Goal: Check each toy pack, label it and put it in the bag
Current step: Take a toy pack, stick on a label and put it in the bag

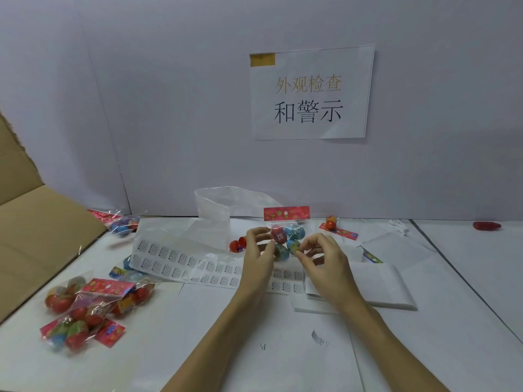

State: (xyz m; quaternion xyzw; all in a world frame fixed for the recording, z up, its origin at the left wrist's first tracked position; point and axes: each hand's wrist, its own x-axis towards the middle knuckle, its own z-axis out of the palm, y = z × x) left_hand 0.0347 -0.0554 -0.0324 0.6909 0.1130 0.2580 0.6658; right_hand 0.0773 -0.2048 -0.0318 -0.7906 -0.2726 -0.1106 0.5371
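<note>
The print on the label sheet [181, 264] is too small to read, and the left hand [259, 257] hides part of it. The cardboard box [34, 222] is cut off by the left edge — both forearms by the bottom edge. The red object [486, 225] far right — unidentifiable.

- The held toy pack [285, 239] was clear, with a red header card printed in small cartoon figures, over red, blue and green eggs.
- A heap of packs [90, 309] showed mostly red eggs under pink-red cards.
- The label sheet [181, 264] was white, gridded with tiny black text.
- The wall sign [311, 91] carried gold characters above black ones.
- The cardboard box [36, 222] was plain brown.
</note>
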